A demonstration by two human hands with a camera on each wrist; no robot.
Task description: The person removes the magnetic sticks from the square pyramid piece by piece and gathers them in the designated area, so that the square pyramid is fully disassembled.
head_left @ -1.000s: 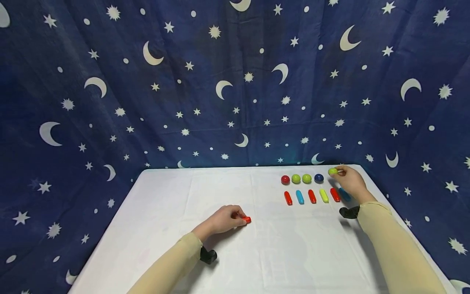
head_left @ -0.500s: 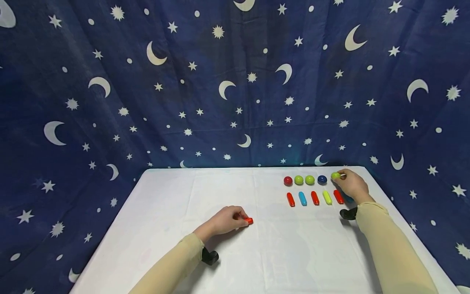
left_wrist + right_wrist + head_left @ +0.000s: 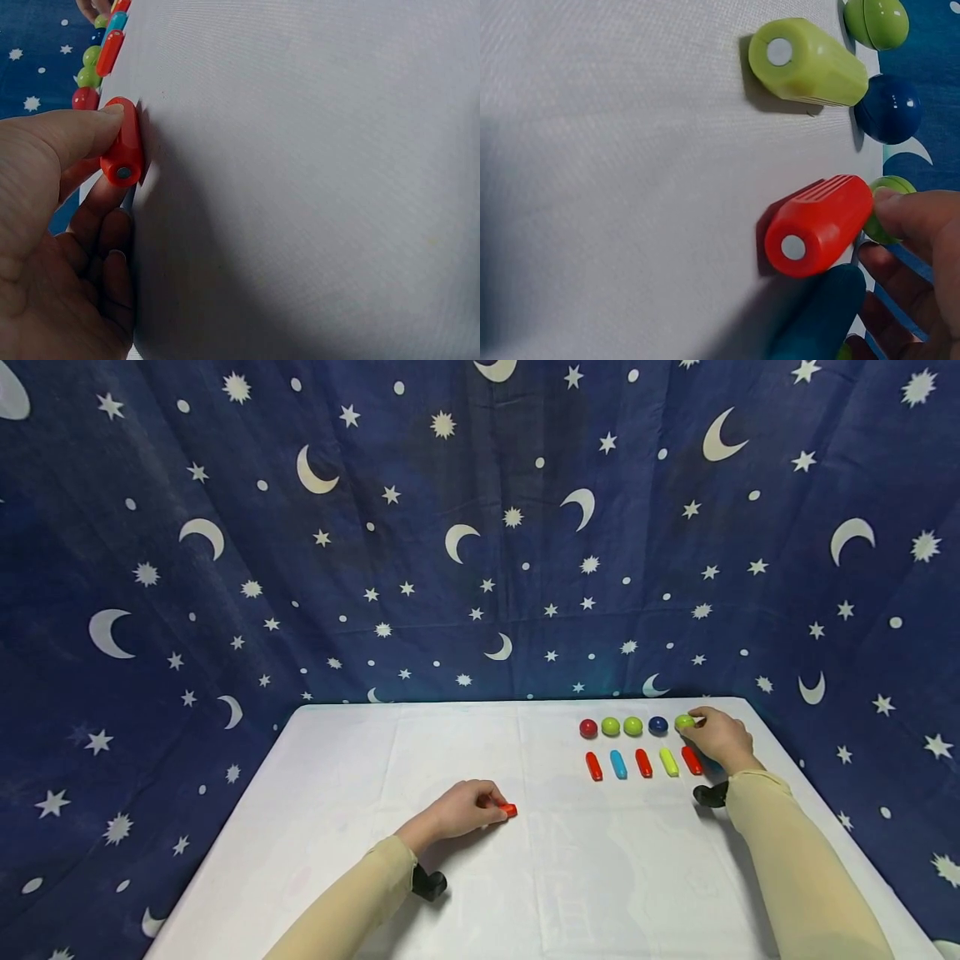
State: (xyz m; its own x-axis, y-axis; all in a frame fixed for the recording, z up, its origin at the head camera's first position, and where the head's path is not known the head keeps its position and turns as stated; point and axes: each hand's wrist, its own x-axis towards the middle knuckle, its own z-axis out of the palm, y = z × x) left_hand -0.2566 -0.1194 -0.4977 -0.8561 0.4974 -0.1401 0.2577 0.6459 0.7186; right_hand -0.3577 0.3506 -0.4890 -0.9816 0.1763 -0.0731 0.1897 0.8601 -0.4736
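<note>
My left hand pinches a short red magnetic rod between thumb and fingers, just left of the white table's middle. A pale disc shows in the rod's near end. At the far right, my right hand pinches a yellow-green ball at the right end of a row of balls, beside a dark blue ball. Below that hand lie a red rod and a blue rod, the latter partly hidden by the hand in the head view.
Left along the ball row are two yellow-green balls and a red ball. A parallel row in front has a yellow-green rod, a light blue rod and red ones. A star-patterned curtain hangs behind the table.
My right hand has lowered the yellow-green ball slightly, into line with the row of balls. My left hand stays in place with the red rod. The head view has shifted a little.
</note>
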